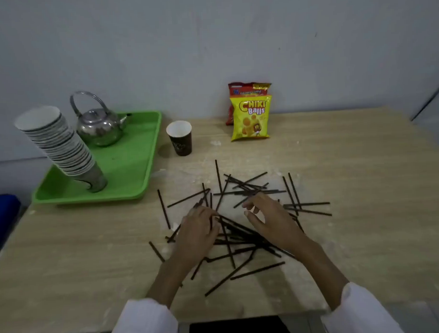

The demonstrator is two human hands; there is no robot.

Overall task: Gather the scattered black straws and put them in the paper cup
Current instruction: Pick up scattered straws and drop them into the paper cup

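1. At the centre of the frame, on the pale wooden table: black straws, scattered criss-cross in a loose heap. Densest between the two hands, with strays reaching left, right and toward the lower edge.
2. Just left of centre: left hand, palm down on the heap, fingers curled round a few of the black straws and pinching them at the fingertips.
3. Just right of centre: right hand, low over the heap, fingers bent and spread, thumb held apart from them. Nothing visibly gripped.
4. Above the heap, toward upper centre: paper cup, dark outside and white inside, standing upright, apart from the nearest straw tips.
5. At the bottom corners: white sleeves, one on each forearm.
6. Left of the paper cup, in the left half of the frame: green tray, lying flat on the table, its right rim near the cup.
7. On the tray, toward its far end: shiny metal kettle, handle raised.
8. On the tray, nearer the left edge: tall stack of cups, leaning toward the upper left.
9. Upper right of the paper cup, against the grey wall: yellow snack bag, upright, with a red snack bag just behind it.
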